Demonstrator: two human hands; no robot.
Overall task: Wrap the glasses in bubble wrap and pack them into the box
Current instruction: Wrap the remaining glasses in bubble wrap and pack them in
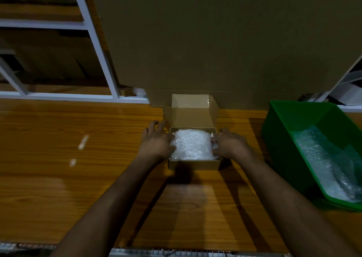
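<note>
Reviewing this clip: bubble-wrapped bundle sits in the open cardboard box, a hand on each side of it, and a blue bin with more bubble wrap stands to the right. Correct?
One error: the bin is green, not blue, as the head view shows. The rest holds: the bundle sits in the open box, left hand and right hand on either side.

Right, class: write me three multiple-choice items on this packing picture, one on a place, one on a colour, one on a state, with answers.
1. Where is the bubble-wrapped bundle?
A. in the small cardboard box
B. in the bin
C. on the bare table

2. What colour is the bin on the right?
A. blue
B. green
C. red

3. What is the state of the box lid?
A. taped shut
B. missing
C. open, standing up behind the box

Answers:
1 A: the bundle fills the box, with the left hand and right hand at its sides.
2 B: its walls are plainly green.
3 C: the flap stands up behind the bundle.
</note>
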